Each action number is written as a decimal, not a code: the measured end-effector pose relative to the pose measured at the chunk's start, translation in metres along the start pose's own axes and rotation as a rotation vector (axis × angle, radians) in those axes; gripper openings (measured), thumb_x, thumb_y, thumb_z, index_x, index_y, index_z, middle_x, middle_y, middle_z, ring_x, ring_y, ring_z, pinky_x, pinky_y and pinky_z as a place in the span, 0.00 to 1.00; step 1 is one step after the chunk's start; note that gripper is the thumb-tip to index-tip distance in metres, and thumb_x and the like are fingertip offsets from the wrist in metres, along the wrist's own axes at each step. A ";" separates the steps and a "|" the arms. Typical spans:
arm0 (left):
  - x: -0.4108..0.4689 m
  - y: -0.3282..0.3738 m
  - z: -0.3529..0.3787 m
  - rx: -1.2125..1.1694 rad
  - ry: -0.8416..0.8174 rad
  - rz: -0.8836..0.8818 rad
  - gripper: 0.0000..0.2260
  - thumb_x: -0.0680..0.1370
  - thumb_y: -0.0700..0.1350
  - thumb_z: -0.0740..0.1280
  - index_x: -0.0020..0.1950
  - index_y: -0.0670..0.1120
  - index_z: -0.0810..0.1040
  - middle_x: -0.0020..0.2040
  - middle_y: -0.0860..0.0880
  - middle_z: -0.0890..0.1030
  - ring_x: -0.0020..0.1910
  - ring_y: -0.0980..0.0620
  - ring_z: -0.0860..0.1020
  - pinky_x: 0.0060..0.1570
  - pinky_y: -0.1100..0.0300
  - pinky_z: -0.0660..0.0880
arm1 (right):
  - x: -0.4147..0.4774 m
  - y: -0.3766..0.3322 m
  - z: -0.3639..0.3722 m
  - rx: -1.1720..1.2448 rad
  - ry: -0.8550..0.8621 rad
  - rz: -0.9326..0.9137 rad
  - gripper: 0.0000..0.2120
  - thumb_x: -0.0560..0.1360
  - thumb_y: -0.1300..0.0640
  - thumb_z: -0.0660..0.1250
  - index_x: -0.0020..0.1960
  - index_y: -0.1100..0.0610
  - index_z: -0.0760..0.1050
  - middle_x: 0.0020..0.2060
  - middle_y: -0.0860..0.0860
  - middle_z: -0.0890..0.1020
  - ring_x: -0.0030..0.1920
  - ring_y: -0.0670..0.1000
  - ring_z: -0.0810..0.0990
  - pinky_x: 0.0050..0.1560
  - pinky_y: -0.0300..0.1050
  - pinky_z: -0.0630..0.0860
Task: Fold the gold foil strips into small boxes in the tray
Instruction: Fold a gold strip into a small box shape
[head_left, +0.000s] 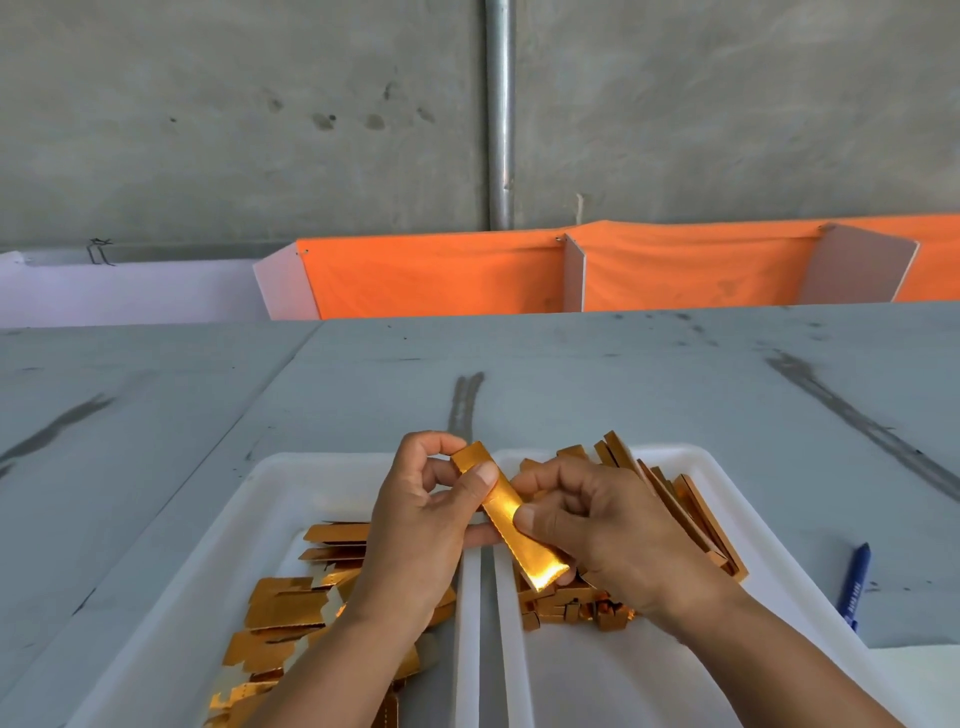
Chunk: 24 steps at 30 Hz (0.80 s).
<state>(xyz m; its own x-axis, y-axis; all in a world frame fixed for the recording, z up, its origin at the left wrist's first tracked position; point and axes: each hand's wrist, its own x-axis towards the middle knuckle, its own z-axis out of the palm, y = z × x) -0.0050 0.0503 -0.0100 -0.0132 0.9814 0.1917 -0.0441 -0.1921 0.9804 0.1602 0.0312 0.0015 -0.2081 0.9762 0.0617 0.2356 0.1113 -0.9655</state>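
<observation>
Head view: both hands, left (415, 525) and right (597, 530), pinch one gold foil strip (511, 517) between them.

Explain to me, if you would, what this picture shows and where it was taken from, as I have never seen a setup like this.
There is no machine here: a person works with two bare hands. The single picture comes from a wide-angle camera worn on the head, looking forward and down.

The left hand and the right hand pinch the same gold foil strip between thumb and fingers. They hold it above two white trays that stand side by side on a grey table.

The left tray holds a pile of flat strips, not yet folded. The right tray holds folded boxes, long and narrow.

A blue pen lies on the table to the right of the trays. Behind the table hangs orange cloth, with a concrete wall beyond it.
</observation>
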 end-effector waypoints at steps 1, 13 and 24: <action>0.000 0.001 -0.001 -0.008 -0.002 -0.015 0.18 0.67 0.53 0.71 0.54 0.51 0.74 0.45 0.44 0.80 0.44 0.47 0.84 0.40 0.49 0.82 | 0.000 -0.001 -0.002 -0.032 0.021 -0.005 0.06 0.78 0.57 0.70 0.52 0.46 0.81 0.37 0.50 0.85 0.34 0.45 0.82 0.33 0.36 0.76; 0.021 -0.019 -0.064 1.204 -0.015 -0.239 0.16 0.77 0.52 0.65 0.64 0.54 0.71 0.55 0.53 0.72 0.50 0.54 0.70 0.48 0.62 0.69 | 0.009 0.008 -0.061 -0.611 0.585 0.117 0.05 0.78 0.50 0.67 0.53 0.45 0.79 0.40 0.40 0.79 0.37 0.42 0.77 0.30 0.34 0.68; 0.015 -0.039 -0.058 1.405 -0.135 -0.279 0.12 0.74 0.51 0.71 0.56 0.54 0.77 0.49 0.55 0.77 0.46 0.55 0.75 0.46 0.63 0.73 | 0.014 0.020 -0.041 -0.836 0.537 0.088 0.15 0.78 0.49 0.66 0.63 0.50 0.76 0.47 0.46 0.74 0.46 0.48 0.76 0.41 0.40 0.71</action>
<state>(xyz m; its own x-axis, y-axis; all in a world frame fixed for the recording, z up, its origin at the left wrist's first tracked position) -0.0612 0.0726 -0.0482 -0.0717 0.9937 -0.0858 0.9752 0.0879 0.2032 0.2007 0.0548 -0.0064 0.2505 0.9191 0.3041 0.8650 -0.0715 -0.4966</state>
